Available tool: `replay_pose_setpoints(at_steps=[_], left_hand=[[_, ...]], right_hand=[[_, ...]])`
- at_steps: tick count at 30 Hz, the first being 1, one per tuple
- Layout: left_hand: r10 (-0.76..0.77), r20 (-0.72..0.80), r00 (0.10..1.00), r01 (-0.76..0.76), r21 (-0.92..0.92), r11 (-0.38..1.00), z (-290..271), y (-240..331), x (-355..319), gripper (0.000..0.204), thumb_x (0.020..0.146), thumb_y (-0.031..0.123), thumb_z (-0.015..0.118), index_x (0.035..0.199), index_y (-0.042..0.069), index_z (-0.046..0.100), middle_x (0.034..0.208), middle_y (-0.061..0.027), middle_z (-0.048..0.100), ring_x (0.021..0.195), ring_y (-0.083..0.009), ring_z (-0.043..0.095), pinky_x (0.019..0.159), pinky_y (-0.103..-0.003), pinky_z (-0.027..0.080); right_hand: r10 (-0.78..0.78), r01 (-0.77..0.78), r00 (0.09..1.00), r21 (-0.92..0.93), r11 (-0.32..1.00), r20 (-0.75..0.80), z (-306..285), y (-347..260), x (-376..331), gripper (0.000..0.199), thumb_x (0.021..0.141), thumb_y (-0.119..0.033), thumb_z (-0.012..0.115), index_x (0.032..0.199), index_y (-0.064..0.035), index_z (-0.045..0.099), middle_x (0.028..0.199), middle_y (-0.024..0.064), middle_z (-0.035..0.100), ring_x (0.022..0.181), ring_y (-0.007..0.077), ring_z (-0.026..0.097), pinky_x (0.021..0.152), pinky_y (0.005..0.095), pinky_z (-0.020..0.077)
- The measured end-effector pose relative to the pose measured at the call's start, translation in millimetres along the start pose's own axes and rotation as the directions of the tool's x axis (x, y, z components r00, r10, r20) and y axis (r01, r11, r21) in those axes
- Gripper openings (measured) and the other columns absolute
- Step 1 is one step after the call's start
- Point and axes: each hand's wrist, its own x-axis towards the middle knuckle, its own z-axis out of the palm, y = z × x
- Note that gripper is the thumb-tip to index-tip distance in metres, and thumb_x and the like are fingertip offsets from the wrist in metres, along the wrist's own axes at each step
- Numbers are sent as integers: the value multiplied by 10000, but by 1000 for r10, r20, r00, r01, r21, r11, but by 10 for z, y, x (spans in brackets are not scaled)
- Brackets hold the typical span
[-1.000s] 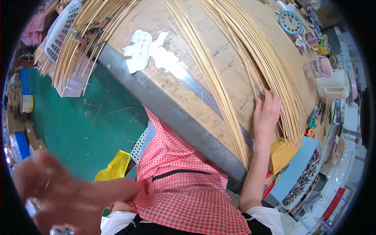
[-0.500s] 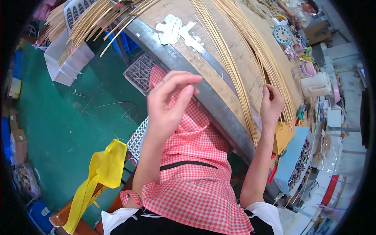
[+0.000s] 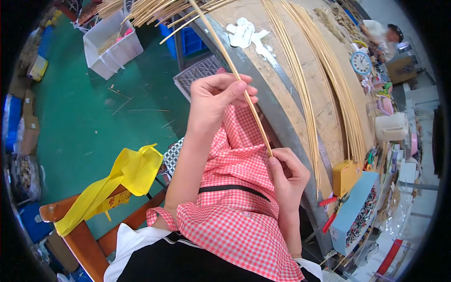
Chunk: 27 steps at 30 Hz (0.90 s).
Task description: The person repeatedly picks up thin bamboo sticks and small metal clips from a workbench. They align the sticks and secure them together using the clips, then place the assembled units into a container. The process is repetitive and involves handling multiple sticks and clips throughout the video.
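Observation:
A long, thin tan stick, like a bamboo or reed cane, slants across in front of me. Its far part runs up past the top edge of the picture. My left hand pinches it partway along between thumb and fingers. At its near end, my right hand grips the tip between thumb and forefinger. Both hands are above my red checked apron, off the table's near edge. To the right, a narrow bundle of sticks and a wider bundle lie along the wooden table.
Between the bundles and the metal table edge lie a steel ruler and white paper scraps. Red-handled pliers sit by a yellow box and a blue box. A clock stands farther back; another person is beyond.
My right hand has come away from the wide bundle, drawing a stick left and toward me. My left hand, empty before, has closed on that stick. The view has shifted.

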Motion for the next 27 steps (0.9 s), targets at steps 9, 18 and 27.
replay_pose_setpoints(at_steps=[9, 18, 27], left_hand=[[-34, -55, 998, 39, 103, 994, -84, 7, 35, 220, 892, 104, 613, 1006, -82, 633, 837, -179, 693, 717, -214, 704, 573, -257, 575], [-80, -99, 992, 89, 95, 991, -77, -109, 51, 214, 876, 99, 638, 1007, -70, 649, 831, -169, 698, 721, -217, 705, 577, -247, 567], [-47, -92, 995, 61, 157, 986, -150, -94, 55, 184, 879, 107, 631, 956, -60, 643, 816, -163, 695, 687, -198, 700, 551, -257, 569]], right_hand=[[-19, 17, 1000, 118, 993, 11, 49, 147, 43, 99, 863, 70, 567, 942, 77, 626, 867, 91, 599, 556, 69, 504, 471, 197, 381], [38, -31, 999, 212, 977, -28, 48, 233, 38, 130, 897, 59, 526, 980, 93, 620, 900, 110, 587, 547, 91, 534, 463, 200, 400], [-78, 82, 992, 35, 996, -104, -35, 381, 52, 115, 856, 53, 579, 953, 75, 635, 878, 113, 616, 726, 148, 601, 636, 228, 472]])
